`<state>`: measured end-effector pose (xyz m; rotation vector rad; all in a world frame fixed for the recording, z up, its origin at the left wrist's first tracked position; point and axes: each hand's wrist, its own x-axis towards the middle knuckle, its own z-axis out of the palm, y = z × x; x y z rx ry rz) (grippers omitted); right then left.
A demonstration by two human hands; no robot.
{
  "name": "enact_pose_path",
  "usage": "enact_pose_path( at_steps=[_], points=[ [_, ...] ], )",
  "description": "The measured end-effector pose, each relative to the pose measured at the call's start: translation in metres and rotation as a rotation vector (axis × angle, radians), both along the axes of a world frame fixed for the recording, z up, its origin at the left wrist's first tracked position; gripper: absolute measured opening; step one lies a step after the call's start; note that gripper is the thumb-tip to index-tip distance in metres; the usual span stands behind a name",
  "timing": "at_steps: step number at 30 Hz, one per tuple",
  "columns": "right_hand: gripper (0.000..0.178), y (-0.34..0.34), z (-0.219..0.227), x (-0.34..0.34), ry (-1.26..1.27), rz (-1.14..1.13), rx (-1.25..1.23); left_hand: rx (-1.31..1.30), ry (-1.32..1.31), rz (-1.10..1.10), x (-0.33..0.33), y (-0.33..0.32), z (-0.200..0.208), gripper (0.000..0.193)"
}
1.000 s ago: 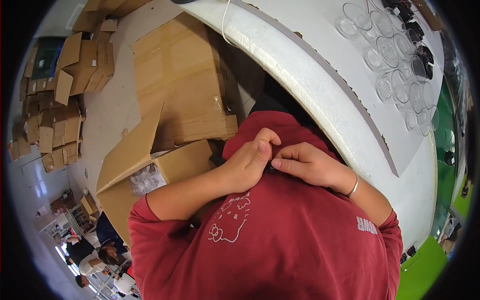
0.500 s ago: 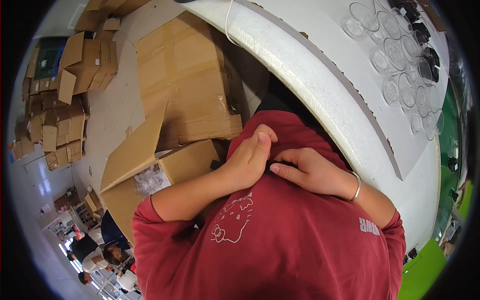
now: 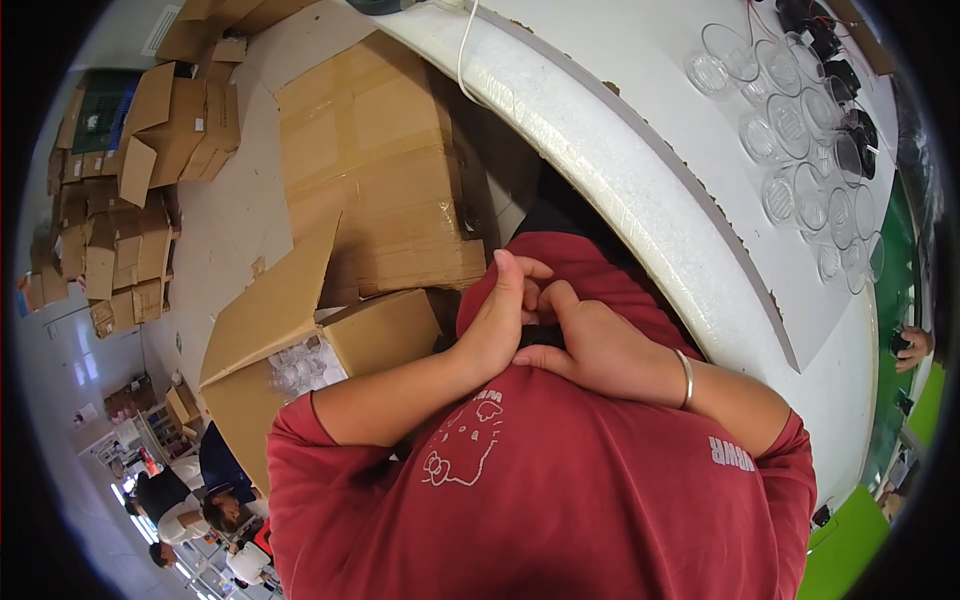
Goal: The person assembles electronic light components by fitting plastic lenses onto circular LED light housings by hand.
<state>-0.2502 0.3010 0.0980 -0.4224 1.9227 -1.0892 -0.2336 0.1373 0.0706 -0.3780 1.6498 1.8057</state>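
In front of my red shirt, at waist height, my two hands meet. My right hand [image 3: 625, 345], with a silver bangle at its wrist, has thumb and forefinger closed around a black object [image 3: 542, 340]. What kind of thing it is cannot be made out, as the fingers cover most of it. My left hand [image 3: 497, 318] is beside it with the thumb pointing up and the fingers curled towards the right hand; their tips are partly hidden. An open cardboard box [image 3: 385, 325] with clear plastic-looking pieces [image 3: 305, 367] inside stands close to my left forearm.
To the right runs a white table [image 3: 640, 190] with a rough-edged board on it. Several clear glass cups [image 3: 795, 125] and black devices [image 3: 858, 140] stand there. A large closed carton [image 3: 370, 160] lies ahead, stacked boxes [image 3: 110, 240] far left. Another person's hand [image 3: 912, 348] shows far right.
My hands have drawn closer together. The left thumb has risen, and the black object now shows between the hands. Another person's hand has come into view at the far right.
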Motion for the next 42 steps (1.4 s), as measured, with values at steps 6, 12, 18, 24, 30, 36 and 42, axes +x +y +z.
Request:
enact_pose_path(
  at_steps=[6, 12, 18, 24, 30, 36, 42],
  points=[
    [0.077, -0.017, -0.01, -0.006, 0.197, 0.091, -0.33, -0.203, 0.279, -0.319, -0.008, -0.032, 0.024, 0.029],
    [0.069, -0.053, -0.033, -0.002, 0.064, 0.14, -0.174, -0.139, 0.191, -0.498, 0.0, -0.09, -0.003, 0.026],
    [0.043, 0.022, -0.044, 0.005, 0.11, 0.141, -0.358, -0.314, 0.312, -0.976, -0.024, -0.075, 0.021, 0.045],
    [0.023, 0.153, 0.012, 0.084, 0.362, -0.305, -0.182, -0.473, 0.614, -1.143, -0.085, -0.039, 0.07, 0.049],
    [0.034, 0.205, -0.015, 0.248, -0.106, -0.111, 0.478, -0.366, 0.721, -1.282, -0.121, 0.014, 0.083, 0.045],
    [0.038, 0.186, -0.032, 0.275, 0.067, -0.826, 0.152, -0.239, 0.672, -1.424, -0.131, 0.054, 0.064, 0.045],
    [0.04, 0.187, -0.029, 0.231, 0.261, -0.871, 0.301, -0.111, 0.476, -1.493, -0.145, 0.074, 0.063, 0.041]
  ],
)
